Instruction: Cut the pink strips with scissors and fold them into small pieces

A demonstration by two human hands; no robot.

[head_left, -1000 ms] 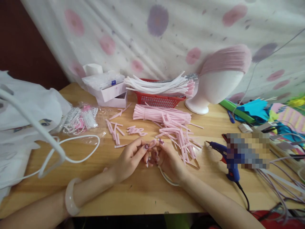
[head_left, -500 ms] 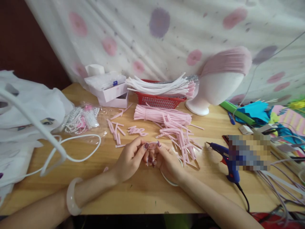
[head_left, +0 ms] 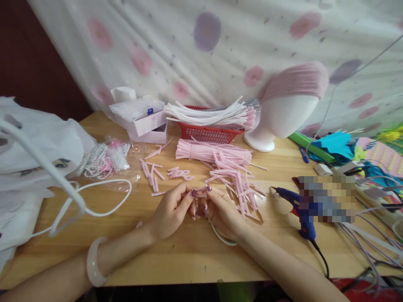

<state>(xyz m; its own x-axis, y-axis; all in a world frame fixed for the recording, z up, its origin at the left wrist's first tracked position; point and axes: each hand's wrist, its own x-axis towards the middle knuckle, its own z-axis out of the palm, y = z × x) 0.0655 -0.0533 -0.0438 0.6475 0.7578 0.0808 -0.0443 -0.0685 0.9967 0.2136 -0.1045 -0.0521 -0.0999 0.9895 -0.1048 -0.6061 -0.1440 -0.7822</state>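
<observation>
My left hand [head_left: 174, 205] and my right hand [head_left: 222, 212] meet over the middle of the table, fingertips nearly touching. Between them they pinch a short pink stem piece [head_left: 200, 192], mostly covered by the fingers. Beyond my left hand lie several small looped pink pieces [head_left: 180, 173] and short cut pink pieces [head_left: 153, 174]. Bent pink stems [head_left: 241, 184] are heaped beyond my right hand, in front of a bundle of long pink stems [head_left: 214, 152]. Part of a pale ring [head_left: 222, 238] shows beneath my right hand.
A red basket [head_left: 209, 133] of white stems stands behind, beside white boxes [head_left: 147, 128] and a foam head [head_left: 280, 117]. A blue glue gun [head_left: 307, 226] with a cord lies right. Bagged beads [head_left: 105, 159] and a white cable [head_left: 110, 211] are left.
The view has shifted slightly. Both hands stay together, and the pink piece between the fingertips looks a little more bent and more covered than before.
</observation>
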